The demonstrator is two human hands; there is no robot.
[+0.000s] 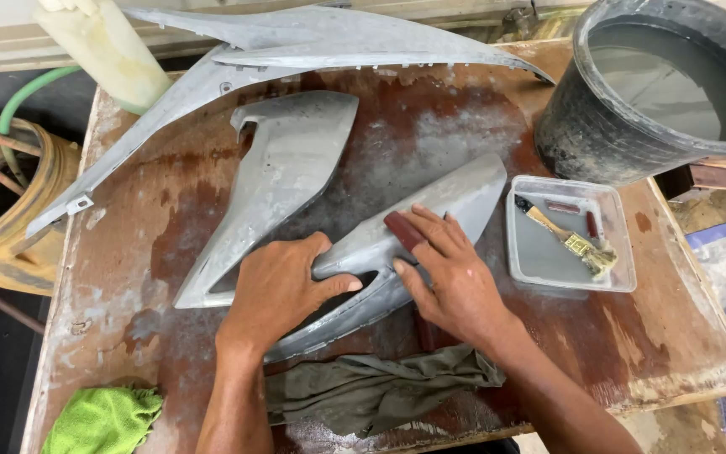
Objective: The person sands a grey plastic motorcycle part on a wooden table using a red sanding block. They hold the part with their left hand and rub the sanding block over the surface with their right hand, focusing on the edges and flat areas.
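Both hands work one grey panel (430,220) beside the plastic tray (619,244): your left hand (275,290) clamps its edge steady, while your right hand (455,277) presses a reddish sanding piece (402,229) flat.

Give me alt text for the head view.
Left hand steadies a grey curved panel on a worn wooden table while the right hand presses a reddish sanding pad against it; nearby sit a brush tray and bucket.
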